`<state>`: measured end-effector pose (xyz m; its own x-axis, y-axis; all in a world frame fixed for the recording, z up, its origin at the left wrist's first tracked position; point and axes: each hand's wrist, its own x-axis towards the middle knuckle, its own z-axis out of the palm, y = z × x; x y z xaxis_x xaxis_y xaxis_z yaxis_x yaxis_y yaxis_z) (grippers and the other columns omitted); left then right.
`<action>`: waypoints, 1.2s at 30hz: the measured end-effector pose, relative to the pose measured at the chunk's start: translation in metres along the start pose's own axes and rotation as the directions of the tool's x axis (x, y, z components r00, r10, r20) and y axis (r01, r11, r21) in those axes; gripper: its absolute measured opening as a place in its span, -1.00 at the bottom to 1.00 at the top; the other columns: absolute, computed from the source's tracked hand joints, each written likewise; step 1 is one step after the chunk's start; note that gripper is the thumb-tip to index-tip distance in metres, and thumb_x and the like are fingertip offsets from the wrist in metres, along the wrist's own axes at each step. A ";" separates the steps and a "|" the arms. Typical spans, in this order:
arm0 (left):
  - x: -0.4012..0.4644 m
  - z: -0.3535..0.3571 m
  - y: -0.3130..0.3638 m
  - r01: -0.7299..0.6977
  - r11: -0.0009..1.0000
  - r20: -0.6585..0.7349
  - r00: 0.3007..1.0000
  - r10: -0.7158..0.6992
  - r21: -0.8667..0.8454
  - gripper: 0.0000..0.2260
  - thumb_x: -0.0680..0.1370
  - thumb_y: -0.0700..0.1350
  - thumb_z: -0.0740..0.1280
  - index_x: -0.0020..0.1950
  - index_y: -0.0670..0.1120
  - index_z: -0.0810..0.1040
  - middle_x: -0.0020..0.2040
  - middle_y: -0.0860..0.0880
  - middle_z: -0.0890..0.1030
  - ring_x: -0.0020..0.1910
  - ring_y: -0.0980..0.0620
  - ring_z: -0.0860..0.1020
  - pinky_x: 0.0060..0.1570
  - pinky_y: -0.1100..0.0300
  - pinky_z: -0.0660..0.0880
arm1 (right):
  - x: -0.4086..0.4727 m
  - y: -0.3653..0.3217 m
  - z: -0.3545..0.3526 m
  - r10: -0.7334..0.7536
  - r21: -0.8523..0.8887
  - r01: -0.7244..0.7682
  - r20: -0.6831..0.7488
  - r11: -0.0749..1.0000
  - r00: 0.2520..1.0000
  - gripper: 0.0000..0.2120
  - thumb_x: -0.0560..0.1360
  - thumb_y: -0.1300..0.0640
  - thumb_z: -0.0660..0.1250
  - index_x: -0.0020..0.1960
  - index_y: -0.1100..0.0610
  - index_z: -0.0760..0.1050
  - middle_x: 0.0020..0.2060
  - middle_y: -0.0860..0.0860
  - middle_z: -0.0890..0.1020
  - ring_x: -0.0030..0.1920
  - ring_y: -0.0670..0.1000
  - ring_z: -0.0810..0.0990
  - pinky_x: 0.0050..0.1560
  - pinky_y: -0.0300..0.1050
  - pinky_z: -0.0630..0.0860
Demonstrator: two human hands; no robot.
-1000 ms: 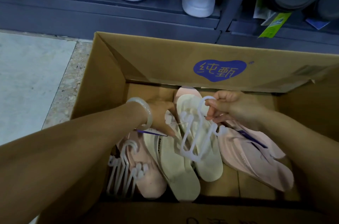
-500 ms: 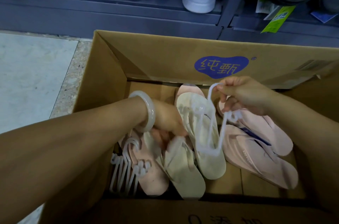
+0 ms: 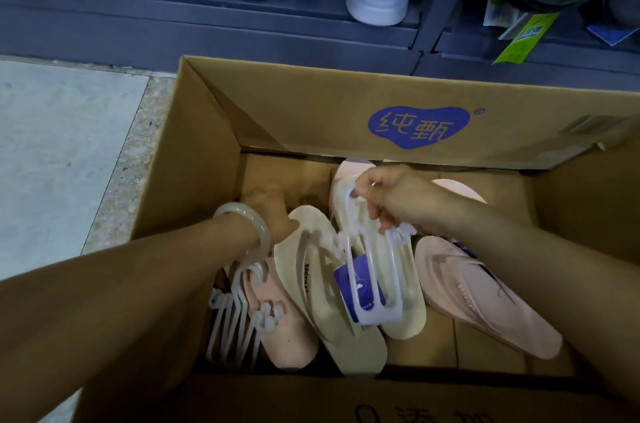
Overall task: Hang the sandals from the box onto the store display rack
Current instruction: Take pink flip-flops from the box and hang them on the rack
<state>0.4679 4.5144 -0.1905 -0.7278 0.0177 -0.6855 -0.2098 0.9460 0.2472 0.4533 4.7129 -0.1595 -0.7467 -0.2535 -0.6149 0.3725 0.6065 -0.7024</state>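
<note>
I see both hands down in the cardboard box (image 3: 194,159). My left hand (image 3: 273,214) grips the heel end of a cream sandal (image 3: 325,287), fingers curled under it. My right hand (image 3: 391,200) pinches the hook of a white plastic hanger (image 3: 374,280) lying over the second cream sandal (image 3: 405,291). Pink sandals (image 3: 485,301) lie on the box floor alongside.

Bare forearms without sleeves, a pale, translucent, rounded bangle (image 3: 255,236) on the left wrist.
</note>
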 end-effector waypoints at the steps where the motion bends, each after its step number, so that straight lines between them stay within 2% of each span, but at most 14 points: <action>1: 0.000 0.003 0.001 -0.037 0.999 -0.100 0.994 0.040 0.029 -0.62 0.53 0.02 0.29 0.27 -0.15 0.38 0.17 -0.14 0.52 0.12 -0.12 0.50 0.06 0.05 0.47 | 0.000 0.001 0.004 0.014 -0.048 -0.012 0.039 0.999 0.999 -0.82 0.59 0.12 0.17 -0.15 0.07 0.48 -0.43 0.02 0.50 -0.60 -0.09 0.46 -0.50 -0.27 0.39; 3: 0.000 0.005 0.003 -0.085 0.995 -0.141 0.986 0.093 0.057 -0.69 0.56 0.02 0.24 0.21 -0.12 0.40 0.15 -0.13 0.52 0.05 -0.08 0.49 0.02 0.07 0.46 | -0.001 0.004 0.007 0.044 -0.096 -0.036 0.080 0.995 0.996 -0.85 0.59 0.10 0.18 -0.08 0.09 0.49 -0.41 0.01 0.52 -0.55 -0.06 0.48 -0.55 -0.32 0.37; 5: 0.001 0.005 0.007 -0.052 0.999 -0.021 0.998 0.052 0.003 -0.67 0.58 0.05 0.20 0.26 -0.11 0.37 0.16 -0.11 0.53 -0.01 -0.04 0.49 -0.05 0.11 0.44 | -0.002 0.008 0.010 0.073 -0.113 -0.061 0.100 0.992 0.992 -0.85 0.59 0.10 0.18 -0.10 0.07 0.48 -0.39 0.02 0.53 -0.52 -0.05 0.49 -0.56 -0.34 0.36; 8: 0.002 0.008 0.007 -0.040 0.999 0.112 0.993 0.041 -0.006 -0.64 0.59 0.02 0.19 0.35 -0.08 0.33 0.24 -0.10 0.51 0.13 -0.09 0.51 -0.03 0.12 0.41 | 0.001 0.007 0.018 0.077 -0.131 -0.067 0.078 0.989 0.994 -0.82 0.59 0.11 0.17 -0.17 0.02 0.46 -0.39 0.01 0.53 -0.55 -0.09 0.49 -0.54 -0.34 0.36; 12: 0.004 0.008 0.012 -0.107 0.994 0.034 0.994 0.106 0.036 -0.72 0.56 -0.06 0.25 0.25 -0.07 0.41 0.18 -0.09 0.54 0.09 -0.07 0.53 -0.08 0.14 0.42 | 0.006 0.001 0.027 0.079 -0.121 -0.071 0.056 0.990 0.995 -0.79 0.59 0.12 0.18 -0.21 0.00 0.43 -0.40 0.02 0.55 -0.53 -0.07 0.54 -0.44 -0.30 0.45; 17: 0.002 0.009 0.014 -0.152 0.937 0.114 0.974 0.196 -0.313 -0.71 0.53 -0.18 0.31 0.25 -0.01 0.44 0.17 -0.04 0.54 0.13 -0.04 0.52 0.07 0.10 0.50 | 0.004 0.001 0.033 0.093 -0.090 -0.089 0.038 0.992 0.995 -0.79 0.59 0.16 0.18 -0.21 0.01 0.41 -0.35 0.02 0.55 -0.45 -0.04 0.57 -0.39 -0.28 0.41; 19: 0.000 0.008 0.014 -0.170 0.928 0.169 0.957 0.235 -0.332 -0.66 0.54 -0.19 0.29 0.30 -0.01 0.40 0.16 -0.02 0.51 0.16 -0.04 0.50 0.05 0.12 0.49 | 0.000 0.004 0.030 0.089 -0.083 -0.088 0.010 0.993 0.996 -0.81 0.59 0.15 0.17 -0.19 0.03 0.43 -0.35 0.03 0.56 -0.44 -0.01 0.59 -0.38 -0.27 0.41; 21: -0.001 0.006 0.014 -0.191 0.930 0.187 0.948 0.257 -0.313 -0.63 0.56 -0.20 0.27 0.35 -0.02 0.38 0.22 -0.04 0.50 0.20 -0.06 0.48 0.10 0.11 0.47 | -0.005 0.006 0.023 0.098 -0.068 -0.094 0.057 0.993 0.994 -0.83 0.59 0.14 0.17 -0.16 0.06 0.45 -0.35 0.03 0.57 -0.45 -0.02 0.61 -0.44 -0.28 0.41; 24: 0.001 0.009 0.017 -0.239 0.928 0.140 0.948 0.287 -0.286 -0.62 0.55 -0.22 0.26 0.36 0.02 0.39 0.30 -0.05 0.48 0.24 -0.06 0.46 0.23 0.07 0.43 | -0.012 0.006 0.005 0.121 -0.074 -0.109 0.178 0.991 0.977 -0.85 0.58 0.10 0.19 -0.11 0.09 0.47 -0.35 0.03 0.57 -0.44 -0.04 0.63 -0.44 -0.25 0.39; 26: 0.001 0.011 0.024 -0.267 0.918 0.115 0.943 0.311 -0.295 -0.60 0.55 -0.24 0.26 0.36 0.02 0.40 0.32 -0.03 0.47 0.25 -0.04 0.45 0.24 0.14 0.40 | -0.014 0.005 -0.002 0.127 -0.091 -0.110 0.207 0.990 0.970 -0.85 0.58 0.08 0.20 -0.11 0.09 0.48 -0.36 0.04 0.56 -0.45 -0.04 0.63 -0.46 -0.25 0.37; 28: 0.001 0.011 0.031 -0.285 0.902 0.110 0.935 0.336 -0.325 -0.58 0.55 -0.26 0.24 0.37 0.05 0.39 0.33 -0.01 0.47 0.23 0.01 0.45 0.17 0.23 0.38 | -0.014 0.005 0.001 0.120 -0.133 -0.097 0.177 0.986 0.977 -0.84 0.59 0.09 0.19 -0.11 0.10 0.48 -0.38 0.03 0.56 -0.47 -0.04 0.62 -0.50 -0.30 0.39; 30: 0.001 0.012 0.034 -0.278 0.898 0.121 0.934 0.335 -0.341 -0.56 0.55 -0.27 0.22 0.39 0.08 0.37 0.34 -0.01 0.45 0.22 0.02 0.46 0.16 0.22 0.40 | -0.010 0.006 0.008 0.099 -0.123 -0.090 0.073 0.988 0.992 -0.84 0.59 0.11 0.17 -0.09 0.13 0.47 -0.38 0.03 0.57 -0.51 -0.04 0.59 -0.53 -0.34 0.40; 33: 0.001 0.018 0.031 -0.286 0.897 0.064 0.943 0.325 -0.338 -0.55 0.56 -0.23 0.22 0.39 0.14 0.31 0.38 -0.04 0.37 0.27 -0.06 0.43 0.21 0.14 0.41 | -0.006 0.012 0.014 0.085 -0.013 -0.087 -0.099 0.996 0.991 -0.83 0.59 0.15 0.15 -0.01 0.21 0.48 -0.33 0.08 0.57 -0.48 0.02 0.60 -0.43 -0.27 0.44; 36: -0.001 0.023 0.030 -0.305 0.876 0.028 0.940 0.340 -0.374 -0.60 0.58 -0.17 0.19 0.36 0.18 0.30 0.29 -0.03 0.34 0.15 -0.02 0.42 0.09 0.21 0.36 | -0.008 0.020 0.018 0.085 0.086 -0.071 -0.171 0.994 0.982 -0.82 0.60 0.17 0.14 0.02 0.23 0.48 -0.31 0.10 0.58 -0.47 0.02 0.60 -0.45 -0.30 0.51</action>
<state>0.4777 4.5507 -0.1982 -0.7370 0.3472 -0.5799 -0.2056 0.7022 0.6817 0.4767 4.7131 -0.1749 -0.7953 -0.0686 -0.6023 0.4706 0.5563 -0.6848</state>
